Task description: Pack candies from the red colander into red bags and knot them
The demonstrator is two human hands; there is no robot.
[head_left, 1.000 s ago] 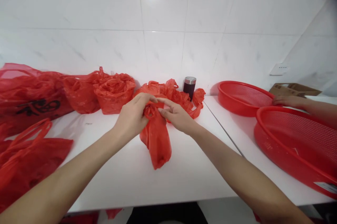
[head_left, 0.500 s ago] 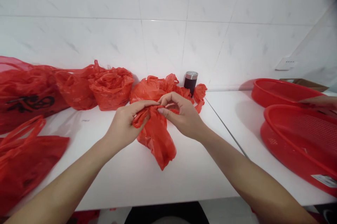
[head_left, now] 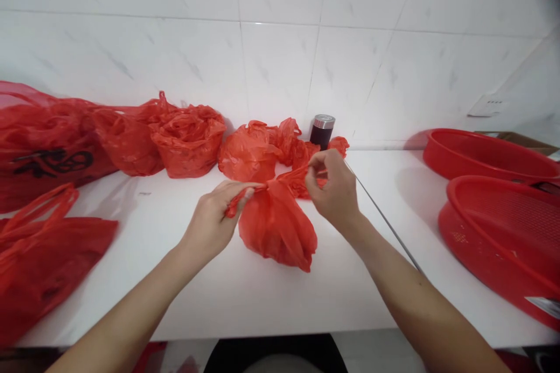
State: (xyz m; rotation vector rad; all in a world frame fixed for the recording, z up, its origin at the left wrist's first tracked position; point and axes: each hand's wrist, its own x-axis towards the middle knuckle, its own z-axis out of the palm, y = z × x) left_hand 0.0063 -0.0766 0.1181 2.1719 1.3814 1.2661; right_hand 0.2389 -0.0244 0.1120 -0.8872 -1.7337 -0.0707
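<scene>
A red plastic bag with a rounded, filled body sits on the white table in front of me. My left hand pinches one twisted end of it, thumb against fingers. On the other side my right hand grips the opposite end, fingers curled. Between the hands the bag's neck is drawn tight, and the two ends run outward from it. What the bag contains is hidden. Just behind it lie more red plastic bags, bunched together.
Red bags line the wall at left, beside a larger bag with black lettering. Another red bag lies at front left. A dark tumbler stands at the back. Two red plastic baskets sit at right, past a table seam.
My hands have moved apart, pulling the bag's ends outward and tightening its neck. The bag's body now looks rounder. The other person's hand at the right has left the view.
</scene>
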